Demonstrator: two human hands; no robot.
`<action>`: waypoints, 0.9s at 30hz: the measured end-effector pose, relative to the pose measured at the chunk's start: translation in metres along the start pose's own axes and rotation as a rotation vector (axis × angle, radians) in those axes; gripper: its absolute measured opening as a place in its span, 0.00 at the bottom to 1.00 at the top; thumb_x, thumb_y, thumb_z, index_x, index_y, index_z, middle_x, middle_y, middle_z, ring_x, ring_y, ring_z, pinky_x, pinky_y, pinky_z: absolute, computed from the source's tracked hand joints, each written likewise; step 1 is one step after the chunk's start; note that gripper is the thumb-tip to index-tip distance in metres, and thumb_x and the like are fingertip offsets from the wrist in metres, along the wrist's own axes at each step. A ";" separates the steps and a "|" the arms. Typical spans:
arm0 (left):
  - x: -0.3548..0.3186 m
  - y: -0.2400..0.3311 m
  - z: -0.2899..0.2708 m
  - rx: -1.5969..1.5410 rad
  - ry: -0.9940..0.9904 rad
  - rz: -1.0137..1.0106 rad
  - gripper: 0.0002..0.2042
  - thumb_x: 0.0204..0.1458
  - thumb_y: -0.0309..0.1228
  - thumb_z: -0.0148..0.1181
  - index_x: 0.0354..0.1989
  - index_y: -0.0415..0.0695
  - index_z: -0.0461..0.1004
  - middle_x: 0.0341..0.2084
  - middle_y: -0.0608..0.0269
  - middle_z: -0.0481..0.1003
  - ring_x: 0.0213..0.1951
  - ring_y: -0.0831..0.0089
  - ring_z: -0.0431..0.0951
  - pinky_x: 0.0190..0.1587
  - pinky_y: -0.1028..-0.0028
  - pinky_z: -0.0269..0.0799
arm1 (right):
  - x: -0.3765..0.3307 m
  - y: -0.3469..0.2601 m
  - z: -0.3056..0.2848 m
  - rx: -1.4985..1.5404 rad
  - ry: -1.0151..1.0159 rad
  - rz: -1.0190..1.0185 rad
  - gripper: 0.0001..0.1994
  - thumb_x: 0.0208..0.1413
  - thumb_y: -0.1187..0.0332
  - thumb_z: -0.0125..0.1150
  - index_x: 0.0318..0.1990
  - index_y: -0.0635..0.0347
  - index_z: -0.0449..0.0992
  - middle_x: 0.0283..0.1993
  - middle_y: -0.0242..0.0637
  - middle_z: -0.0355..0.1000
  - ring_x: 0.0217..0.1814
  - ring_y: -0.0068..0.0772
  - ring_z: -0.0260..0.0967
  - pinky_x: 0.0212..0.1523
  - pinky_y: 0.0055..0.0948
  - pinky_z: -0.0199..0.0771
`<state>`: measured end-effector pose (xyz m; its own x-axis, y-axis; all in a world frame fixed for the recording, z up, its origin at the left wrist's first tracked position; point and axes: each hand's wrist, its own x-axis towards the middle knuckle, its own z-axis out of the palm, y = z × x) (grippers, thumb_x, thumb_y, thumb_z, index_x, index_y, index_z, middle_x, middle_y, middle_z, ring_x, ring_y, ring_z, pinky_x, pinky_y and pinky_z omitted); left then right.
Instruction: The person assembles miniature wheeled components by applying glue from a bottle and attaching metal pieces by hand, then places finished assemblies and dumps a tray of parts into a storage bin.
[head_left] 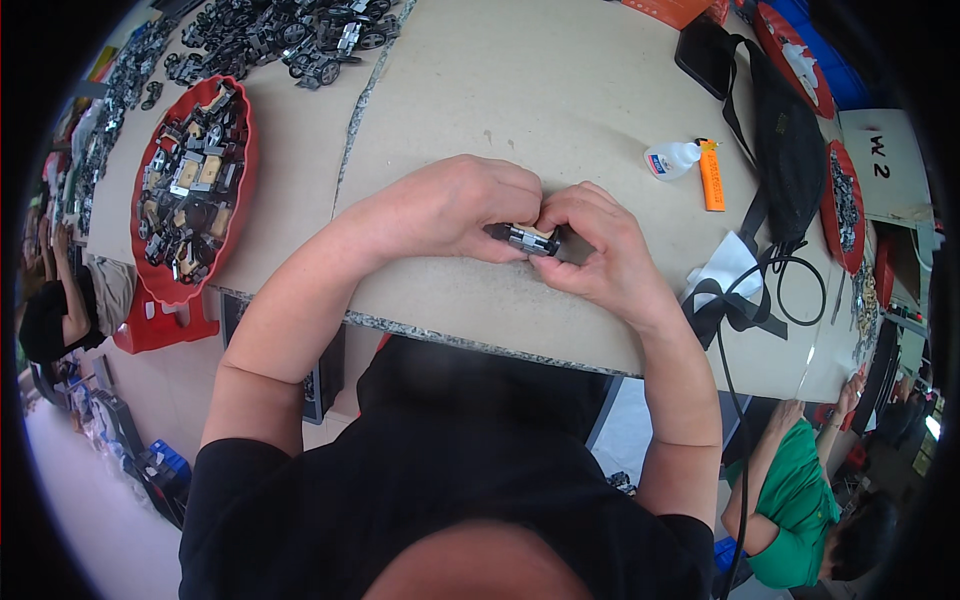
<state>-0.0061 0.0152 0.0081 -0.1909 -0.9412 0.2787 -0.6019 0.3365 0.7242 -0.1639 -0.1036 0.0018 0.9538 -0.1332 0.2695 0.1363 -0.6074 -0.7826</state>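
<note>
Both my hands meet over the table near its front edge, gripping one small toy car chassis (530,240) between them. It is black and silver-grey with a tan piece on it. My left hand (465,210) pinches its left end, fingers curled around it. At the other end, my right hand (605,245) closes thumb and forefinger on it. Fingers hide parts of both ends. To the left, a red scalloped tray (250,150) is filled with similar black, silver and tan pieces (195,175).
Black wheeled chassis (320,70) are heaped at the far left. A white glue bottle (672,158) and an orange tube-like item (711,180) lie to the right, beside a black waist bag (790,150) and a looped cable (800,290). A person in green (795,510) works at the right.
</note>
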 end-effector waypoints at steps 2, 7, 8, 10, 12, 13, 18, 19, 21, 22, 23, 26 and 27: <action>-0.001 0.000 0.000 -0.025 0.001 -0.007 0.12 0.32 0.30 0.63 0.22 0.39 0.67 0.24 0.61 0.68 0.25 0.64 0.68 0.27 0.72 0.64 | 0.000 0.001 0.001 0.022 0.006 -0.002 0.12 0.31 0.73 0.60 0.28 0.60 0.66 0.28 0.34 0.66 0.33 0.36 0.62 0.34 0.28 0.63; -0.003 -0.003 0.002 -0.049 0.021 0.012 0.12 0.33 0.30 0.63 0.23 0.38 0.68 0.24 0.61 0.69 0.25 0.64 0.67 0.26 0.72 0.63 | 0.000 0.001 0.002 0.080 0.001 0.020 0.12 0.31 0.74 0.60 0.27 0.61 0.66 0.28 0.34 0.66 0.33 0.35 0.62 0.36 0.28 0.63; -0.003 -0.003 0.003 -0.053 0.026 0.015 0.12 0.33 0.30 0.63 0.23 0.38 0.68 0.24 0.61 0.69 0.25 0.64 0.67 0.26 0.72 0.63 | 0.000 0.001 0.002 0.083 0.001 0.020 0.12 0.31 0.74 0.60 0.27 0.61 0.66 0.28 0.34 0.66 0.33 0.35 0.62 0.36 0.28 0.63; -0.002 -0.002 0.003 -0.045 0.019 0.006 0.12 0.33 0.30 0.63 0.23 0.38 0.68 0.24 0.61 0.69 0.25 0.64 0.67 0.25 0.72 0.63 | 0.000 0.002 0.001 0.089 0.000 0.017 0.12 0.31 0.75 0.60 0.27 0.61 0.66 0.28 0.35 0.66 0.33 0.35 0.62 0.36 0.28 0.63; -0.002 -0.002 0.003 -0.035 0.017 -0.002 0.12 0.33 0.30 0.63 0.23 0.38 0.68 0.24 0.61 0.69 0.25 0.65 0.67 0.25 0.73 0.63 | 0.000 0.002 0.001 0.088 -0.004 0.014 0.12 0.31 0.75 0.60 0.27 0.61 0.66 0.28 0.35 0.65 0.33 0.36 0.62 0.36 0.28 0.63; -0.003 -0.002 0.003 -0.041 0.021 0.014 0.12 0.33 0.29 0.63 0.23 0.38 0.68 0.24 0.61 0.69 0.25 0.65 0.67 0.25 0.73 0.62 | 0.000 0.001 0.001 0.085 -0.009 0.010 0.12 0.31 0.75 0.60 0.27 0.61 0.66 0.28 0.35 0.65 0.33 0.36 0.62 0.36 0.28 0.63; -0.003 -0.001 0.004 -0.053 0.027 0.001 0.11 0.32 0.29 0.63 0.22 0.38 0.68 0.25 0.61 0.69 0.24 0.65 0.67 0.24 0.73 0.62 | 0.000 0.001 0.001 0.081 -0.007 0.012 0.12 0.31 0.75 0.60 0.27 0.61 0.66 0.28 0.35 0.65 0.33 0.36 0.61 0.35 0.28 0.63; -0.003 -0.002 0.005 -0.046 0.032 0.003 0.11 0.32 0.29 0.63 0.22 0.38 0.68 0.25 0.60 0.69 0.24 0.65 0.67 0.24 0.73 0.62 | 0.000 0.001 0.001 0.077 -0.005 0.010 0.12 0.31 0.75 0.60 0.27 0.61 0.66 0.28 0.35 0.65 0.33 0.36 0.61 0.35 0.28 0.63; -0.003 -0.002 0.005 -0.039 0.037 0.004 0.11 0.32 0.29 0.64 0.22 0.38 0.68 0.25 0.60 0.69 0.24 0.65 0.68 0.24 0.74 0.62 | 0.000 0.001 0.000 0.080 -0.009 0.012 0.12 0.31 0.75 0.60 0.28 0.61 0.66 0.28 0.35 0.65 0.33 0.36 0.61 0.35 0.27 0.63; -0.004 -0.002 0.005 -0.044 0.037 0.007 0.11 0.32 0.28 0.64 0.22 0.38 0.68 0.25 0.60 0.69 0.24 0.65 0.68 0.24 0.74 0.63 | 0.000 0.001 0.000 0.083 -0.012 0.015 0.12 0.31 0.75 0.60 0.28 0.61 0.66 0.28 0.35 0.65 0.33 0.35 0.62 0.35 0.27 0.63; -0.004 -0.003 0.005 -0.049 0.037 0.009 0.11 0.32 0.28 0.64 0.22 0.38 0.68 0.25 0.60 0.70 0.25 0.65 0.68 0.24 0.74 0.63 | 0.000 0.000 0.000 0.083 -0.012 0.015 0.12 0.31 0.75 0.60 0.28 0.61 0.66 0.28 0.35 0.65 0.33 0.35 0.62 0.35 0.27 0.63; -0.004 -0.002 0.005 -0.048 0.038 -0.007 0.11 0.31 0.27 0.64 0.22 0.38 0.68 0.25 0.60 0.70 0.25 0.65 0.68 0.24 0.74 0.63 | 0.000 0.000 0.001 0.086 -0.011 0.017 0.12 0.31 0.75 0.60 0.28 0.61 0.66 0.28 0.34 0.66 0.33 0.35 0.62 0.35 0.27 0.63; -0.004 -0.002 0.005 -0.048 0.038 -0.007 0.11 0.31 0.27 0.64 0.22 0.38 0.68 0.25 0.60 0.70 0.25 0.65 0.68 0.24 0.74 0.63 | 0.000 0.001 0.001 0.089 -0.008 0.015 0.12 0.31 0.75 0.60 0.28 0.61 0.66 0.28 0.34 0.66 0.33 0.35 0.62 0.35 0.27 0.63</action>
<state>-0.0078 0.0186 0.0026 -0.1566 -0.9421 0.2965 -0.5649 0.3317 0.7556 -0.1638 -0.1030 0.0007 0.9580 -0.1352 0.2530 0.1448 -0.5334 -0.8334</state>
